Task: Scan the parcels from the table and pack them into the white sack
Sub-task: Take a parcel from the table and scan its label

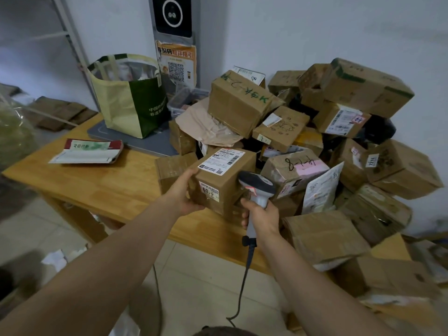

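My left hand (185, 194) grips the left side of a brown cardboard parcel (225, 177) with a white shipping label on top, at the front of the wooden table (109, 180). My right hand (263, 217) holds a grey corded barcode scanner (258, 186), its head right beside the parcel's right side. A big heap of cardboard parcels (315, 141) covers the table's right half. The white sack is not clearly in view.
A green and cream tote bag (131, 103) stands on a grey scale (143, 141) at the table's back. A flat red and white envelope (89, 151) lies on the left. More parcels (392, 275) spill over the right front edge. Tiled floor lies below.
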The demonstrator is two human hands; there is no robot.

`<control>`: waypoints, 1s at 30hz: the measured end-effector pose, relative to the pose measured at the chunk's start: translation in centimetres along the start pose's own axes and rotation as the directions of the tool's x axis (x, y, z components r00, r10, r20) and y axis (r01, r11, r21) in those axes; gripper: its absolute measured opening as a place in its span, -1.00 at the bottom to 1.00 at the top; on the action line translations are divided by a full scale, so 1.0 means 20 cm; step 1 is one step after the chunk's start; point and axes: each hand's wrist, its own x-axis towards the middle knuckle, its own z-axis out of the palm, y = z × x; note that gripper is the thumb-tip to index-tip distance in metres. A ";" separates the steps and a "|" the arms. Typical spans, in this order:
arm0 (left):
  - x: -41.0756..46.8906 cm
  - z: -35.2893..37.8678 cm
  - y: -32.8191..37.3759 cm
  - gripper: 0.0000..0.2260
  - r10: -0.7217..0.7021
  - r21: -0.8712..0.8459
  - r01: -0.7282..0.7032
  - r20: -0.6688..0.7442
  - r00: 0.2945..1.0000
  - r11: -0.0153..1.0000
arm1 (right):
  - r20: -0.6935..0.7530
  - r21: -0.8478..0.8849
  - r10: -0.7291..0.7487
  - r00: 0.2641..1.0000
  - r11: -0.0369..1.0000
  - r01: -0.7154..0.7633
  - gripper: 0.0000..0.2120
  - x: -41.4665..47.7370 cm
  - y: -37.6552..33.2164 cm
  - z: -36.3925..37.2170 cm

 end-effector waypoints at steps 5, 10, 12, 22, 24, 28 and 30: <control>-0.06 -0.08 0.05 -0.27 0.010 0.153 -0.018 0.048 0.999 0.988 | 0.012 0.006 -0.028 1.000 1.000 0.028 -0.90 0.00 -0.01 -0.06; -0.14 -0.25 0.17 -0.45 0.092 0.249 -0.081 -0.031 0.995 0.965 | 0.056 -0.031 -0.056 0.997 0.998 0.058 -0.90 -0.01 -0.02 -0.04; -0.17 -0.31 0.20 -0.37 0.119 0.248 -0.101 -0.060 0.991 0.963 | 0.090 -0.063 -0.069 0.994 0.995 0.075 -0.91 -0.02 -0.03 -0.02; -0.29 -0.56 0.33 -0.50 0.327 0.376 -0.252 -0.150 0.933 0.892 | 0.416 -0.349 -0.060 0.908 0.911 0.220 -0.86 -0.15 -0.06 0.17; -0.30 -0.61 0.34 -0.41 0.346 0.369 -0.261 -0.186 0.920 0.892 | 0.435 -0.381 -0.035 0.900 0.898 0.219 -0.85 -0.17 -0.04 0.20; -0.33 -0.68 0.35 -0.30 0.361 0.353 -0.274 -0.210 0.909 0.895 | 0.439 -0.410 0.002 0.898 0.890 0.198 -0.85 -0.18 0.00 0.23; -0.34 -0.70 0.34 -0.26 0.367 0.336 -0.281 -0.229 0.902 0.899 | 0.443 -0.424 0.011 0.896 0.883 0.199 -0.86 -0.17 0.01 0.25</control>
